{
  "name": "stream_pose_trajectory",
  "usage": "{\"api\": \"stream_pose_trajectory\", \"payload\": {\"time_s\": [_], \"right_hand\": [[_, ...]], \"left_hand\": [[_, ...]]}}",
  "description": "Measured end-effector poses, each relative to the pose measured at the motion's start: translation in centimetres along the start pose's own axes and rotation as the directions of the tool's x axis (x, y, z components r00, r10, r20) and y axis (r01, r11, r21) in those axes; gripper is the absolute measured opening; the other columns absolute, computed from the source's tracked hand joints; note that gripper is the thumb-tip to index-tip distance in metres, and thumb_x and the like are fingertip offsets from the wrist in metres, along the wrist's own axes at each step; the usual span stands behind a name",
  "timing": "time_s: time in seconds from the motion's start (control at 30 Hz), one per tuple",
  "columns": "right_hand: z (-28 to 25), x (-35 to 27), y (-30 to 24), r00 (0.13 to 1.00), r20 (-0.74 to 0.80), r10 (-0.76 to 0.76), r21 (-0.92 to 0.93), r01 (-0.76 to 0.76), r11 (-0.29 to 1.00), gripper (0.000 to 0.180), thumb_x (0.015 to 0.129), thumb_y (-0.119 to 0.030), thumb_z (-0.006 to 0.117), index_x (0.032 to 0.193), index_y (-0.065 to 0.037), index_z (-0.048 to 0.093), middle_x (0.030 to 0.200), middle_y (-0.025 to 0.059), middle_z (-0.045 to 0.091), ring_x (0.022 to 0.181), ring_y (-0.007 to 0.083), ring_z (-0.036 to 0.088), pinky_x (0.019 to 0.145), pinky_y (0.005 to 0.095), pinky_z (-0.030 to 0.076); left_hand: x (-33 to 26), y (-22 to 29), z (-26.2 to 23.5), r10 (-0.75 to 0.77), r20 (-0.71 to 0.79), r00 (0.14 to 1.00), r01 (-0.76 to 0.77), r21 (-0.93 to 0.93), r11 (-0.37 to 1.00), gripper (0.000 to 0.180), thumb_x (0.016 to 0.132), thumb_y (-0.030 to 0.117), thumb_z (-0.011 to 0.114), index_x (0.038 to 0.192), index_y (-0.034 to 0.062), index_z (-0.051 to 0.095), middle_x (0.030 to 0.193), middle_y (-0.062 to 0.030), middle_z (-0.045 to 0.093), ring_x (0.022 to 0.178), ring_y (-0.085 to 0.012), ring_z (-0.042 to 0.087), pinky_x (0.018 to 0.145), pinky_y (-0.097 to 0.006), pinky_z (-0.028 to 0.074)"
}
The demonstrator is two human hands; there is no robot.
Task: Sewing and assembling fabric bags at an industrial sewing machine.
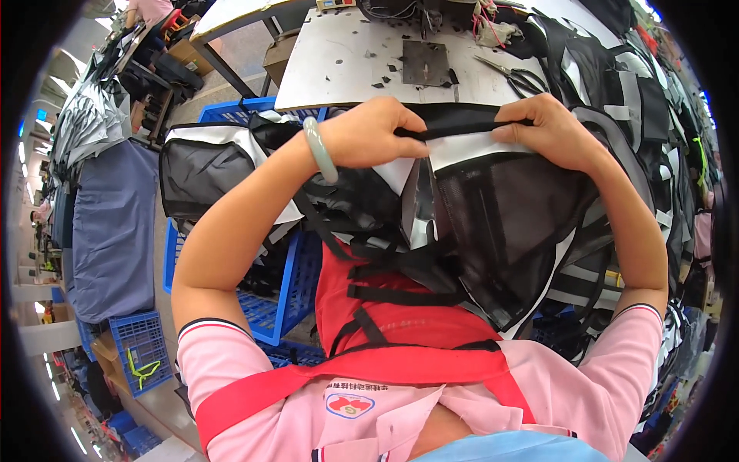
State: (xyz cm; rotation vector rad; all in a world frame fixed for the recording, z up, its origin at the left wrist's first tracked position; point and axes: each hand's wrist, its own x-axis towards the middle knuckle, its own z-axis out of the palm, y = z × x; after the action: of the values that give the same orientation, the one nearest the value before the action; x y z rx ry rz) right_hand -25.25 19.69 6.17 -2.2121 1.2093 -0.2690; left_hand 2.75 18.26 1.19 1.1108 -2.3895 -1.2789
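Observation:
Between my hands a black fabric edge (462, 119) is stretched near the front of a white work table. Below it hangs a sewn piece with black mesh panels (516, 204), white backing and loose black straps (400, 296), partly over my red apron (385, 323). My left hand (373, 132), a pale bangle on its wrist, pinches the edge between thumb and fingers. About a hand's width to the right, my right hand (550, 131) grips the same edge, its fingers closed.
On the white table (331, 73) are a sewing machine (419, 14), a dark metal plate (426, 63), black-handled scissors (514, 75) and black scraps. A blue crate (296, 289) with black pieces stands at left. Fabric pieces (631, 92) pile up at right.

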Motion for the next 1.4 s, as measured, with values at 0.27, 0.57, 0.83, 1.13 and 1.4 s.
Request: {"api": "stream_pose_trajectory", "payload": {"time_s": [0.27,0.57,0.83,1.13,1.4], "right_hand": [[-3.3,0.9,-0.2,1.0,0.004,-0.007,-0.055,0.008,0.998,0.028,0.086,-0.024,0.064,0.089,0.004,0.063,0.071,0.0108,0.056,0.066,0.0184,0.05,0.065,0.0324,0.042],[-1.5,6.5,1.3,0.997,-0.071,-0.002,-0.139,-0.008,0.99,0.029,0.085,-0.023,0.068,0.088,0.004,0.061,0.069,0.0064,0.056,0.068,0.0112,0.048,0.065,0.0302,0.041],[-1.4,9.8,6.0,0.987,-0.153,0.044,0.279,0.0,0.96,0.031,0.084,-0.027,0.071,0.094,0.002,0.068,0.077,-0.0016,0.06,0.075,0.0053,0.051,0.07,0.0237,0.042],[-1.5,12.2,8.8,0.99,-0.116,0.079,0.28,-0.044,0.959,0.038,0.081,-0.032,0.072,0.098,0.002,0.07,0.082,0.0031,0.063,0.08,0.0103,0.054,0.075,0.0264,0.043],[-1.4,13.9,10.0,0.995,-0.077,0.065,0.264,-0.042,0.964,0.041,0.081,-0.034,0.072,0.102,0.001,0.069,0.089,0.0041,0.065,0.085,0.0108,0.056,0.079,0.0264,0.043]], "left_hand": [[0.8,1.7,-2.0,0.149,-0.233,0.961,-0.144,0.036,0.989,0.027,0.08,0.016,0.068,0.097,-0.0048,0.068,0.075,-0.0215,0.065,0.064,-0.0249,0.061,0.066,-0.034,0.049],[6.8,-1.0,-3.9,0.127,-0.302,0.945,-0.125,0.024,0.992,0.022,0.079,0.016,0.07,0.093,-0.0013,0.071,0.073,-0.0125,0.068,0.067,-0.0172,0.061,0.066,-0.031,0.049],[9.5,-2.8,-4.7,0.009,-0.408,0.913,-0.071,-0.137,0.988,0.028,0.082,0.022,0.071,0.099,-0.0009,0.071,0.083,-0.0081,0.07,0.077,-0.0129,0.061,0.075,-0.028,0.049],[12.0,-4.6,-5.1,-0.106,-0.447,0.888,0.02,-0.193,0.981,0.029,0.083,0.023,0.071,0.1,-0.0003,0.072,0.087,-0.0077,0.071,0.08,-0.0134,0.061,0.075,-0.028,0.048],[13.6,-6.4,-5.2,-0.148,-0.503,0.852,0.042,-0.216,0.975,0.031,0.081,0.021,0.073,0.102,-0.0024,0.071,0.088,-0.0093,0.071,0.082,-0.0145,0.061,0.077,-0.028,0.048]]}}
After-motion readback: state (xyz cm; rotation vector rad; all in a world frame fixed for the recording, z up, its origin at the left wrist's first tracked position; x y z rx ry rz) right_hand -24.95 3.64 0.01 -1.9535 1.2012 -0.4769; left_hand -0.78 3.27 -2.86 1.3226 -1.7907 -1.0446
